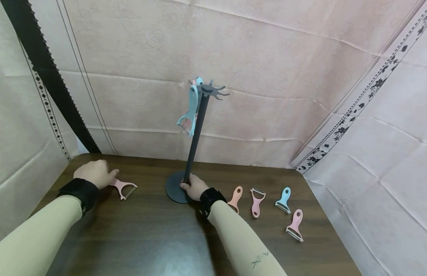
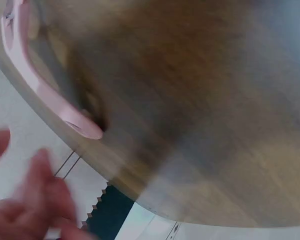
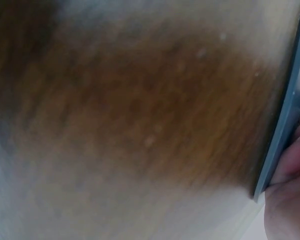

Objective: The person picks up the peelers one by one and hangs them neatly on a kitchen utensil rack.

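So, head view: my left hand at pink peeler, left side of wooden table; my right hand grips grey stand low, near its foot. Left wrist view: left fingers blurred, loose, apart from handle; nothing held. Peeler looks light, stiff, perhaps slick; best taken by handle, clear of blade. Right wrist view: right fingers beside base; stand seems rigid.
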`<state>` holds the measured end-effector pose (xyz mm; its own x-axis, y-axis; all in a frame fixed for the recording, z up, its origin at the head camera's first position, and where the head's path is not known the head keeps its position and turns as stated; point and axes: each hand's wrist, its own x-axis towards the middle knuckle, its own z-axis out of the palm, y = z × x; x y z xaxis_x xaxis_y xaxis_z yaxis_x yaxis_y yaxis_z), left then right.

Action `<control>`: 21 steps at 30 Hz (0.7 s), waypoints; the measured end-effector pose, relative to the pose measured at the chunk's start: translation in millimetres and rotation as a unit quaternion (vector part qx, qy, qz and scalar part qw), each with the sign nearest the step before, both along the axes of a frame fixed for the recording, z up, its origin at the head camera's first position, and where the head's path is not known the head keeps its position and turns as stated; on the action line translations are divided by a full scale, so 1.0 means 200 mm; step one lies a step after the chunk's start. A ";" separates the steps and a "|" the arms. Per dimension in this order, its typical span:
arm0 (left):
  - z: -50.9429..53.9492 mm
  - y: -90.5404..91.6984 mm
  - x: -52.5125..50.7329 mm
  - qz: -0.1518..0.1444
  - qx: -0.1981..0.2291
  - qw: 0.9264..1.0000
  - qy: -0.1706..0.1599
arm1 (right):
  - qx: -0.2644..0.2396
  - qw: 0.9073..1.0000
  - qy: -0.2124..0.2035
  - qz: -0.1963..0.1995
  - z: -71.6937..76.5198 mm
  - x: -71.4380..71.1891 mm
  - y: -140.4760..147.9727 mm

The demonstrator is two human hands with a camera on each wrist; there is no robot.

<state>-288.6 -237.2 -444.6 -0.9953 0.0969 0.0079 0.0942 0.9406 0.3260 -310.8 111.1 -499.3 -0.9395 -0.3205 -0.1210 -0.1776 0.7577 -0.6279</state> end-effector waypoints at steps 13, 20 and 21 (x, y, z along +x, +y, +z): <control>-0.06 0.10 -0.02 0.081 -0.032 0.991 -0.100 | 0.002 1.000 -0.011 -0.009 0.00 0.00 -0.01; -0.11 0.09 -0.07 0.079 -0.026 0.992 -0.094 | -0.003 1.000 -0.014 -0.012 0.01 0.01 -0.01; -0.11 0.09 -0.07 0.077 -0.023 0.993 -0.091 | -0.003 1.000 -0.012 -0.010 0.01 0.01 -0.01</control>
